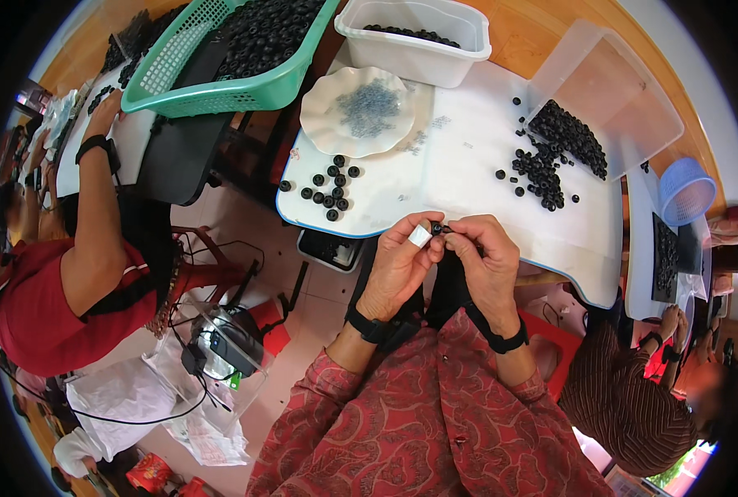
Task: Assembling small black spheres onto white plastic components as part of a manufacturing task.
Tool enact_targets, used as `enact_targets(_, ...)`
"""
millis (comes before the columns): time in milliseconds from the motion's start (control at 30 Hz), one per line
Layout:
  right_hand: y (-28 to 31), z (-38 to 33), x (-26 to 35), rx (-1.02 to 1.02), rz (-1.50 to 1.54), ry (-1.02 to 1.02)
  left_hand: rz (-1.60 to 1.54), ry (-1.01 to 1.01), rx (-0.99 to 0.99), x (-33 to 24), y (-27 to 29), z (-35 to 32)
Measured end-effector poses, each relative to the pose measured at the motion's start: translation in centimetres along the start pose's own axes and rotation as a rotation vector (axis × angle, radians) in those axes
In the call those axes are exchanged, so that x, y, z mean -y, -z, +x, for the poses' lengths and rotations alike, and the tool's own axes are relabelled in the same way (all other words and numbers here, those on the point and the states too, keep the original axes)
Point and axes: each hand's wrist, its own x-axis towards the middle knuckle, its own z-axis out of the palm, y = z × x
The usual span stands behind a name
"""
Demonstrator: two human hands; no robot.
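Note:
Over the near edge of the white table (485,186), my left hand (395,269) and my right hand (489,257) meet, fingertips pinched together on a small round black part (437,229). White tape (419,236) wraps one finger of my left hand. Just beyond my left hand, several black ring-like parts (330,200) lie loose on the table. Behind them a scalloped white plate (315,112) carries a heap of tiny clear pieces (369,108). To the right, small black parts (563,132) spill out of a clear plastic bin (634,91) tipped on its side.
A green basket (220,98) full of black rings stands at the far left, beside a white tub (410,58) holding more. At the right is a blue mesh basket (687,192). One co-worker (79,282) sits at left, another (634,402) at right. Cables (195,406) and bags lie lower left.

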Motion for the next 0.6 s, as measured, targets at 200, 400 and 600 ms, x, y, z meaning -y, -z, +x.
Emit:
enact_targets(200,-0.25,-0.11,0.34,0.004,0.009,0.006,0.037,-0.015,-0.013,-0.06,-0.02,-0.17)
enact_targets(400,-0.23,-0.07,0.27,0.014,-0.022,0.021,0.086,-0.029,-0.040,-0.19,-0.34,-0.37)
enact_targets(600,-0.19,0.05,0.29,0.030,-0.041,0.024,0.128,-0.048,-0.054,-0.19,-0.45,-0.45)
